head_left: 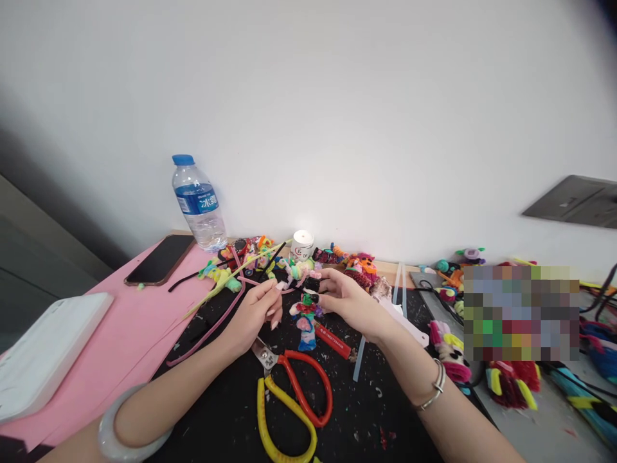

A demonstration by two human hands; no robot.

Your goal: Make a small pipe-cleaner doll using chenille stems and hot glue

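Note:
My left hand (263, 305) is closed in a pinch in the middle of the work area; what sits between its fingertips is too small to make out. Facing it, my right hand (344, 299) has thumb and fingers closed on a black fuzzy pipe cleaner piece (312, 284). Just below the fingertips lies a small colourful pipe cleaner figure (306, 328) with a blue lower part. Scissors (295, 399) with one red and one yellow handle lie on the black mat (357, 418), blades pointing toward my left hand. A red printed strip (332, 341) lies right of the figure.
A water bottle (198, 206) leans against the wall, beside a phone (159, 259) on pink paper (125, 334). A white device (53, 354) is at left. Behind my hands are a white roll (303, 245) and fuzzy figures (361, 267). Translucent sticks (359, 360) lie at right.

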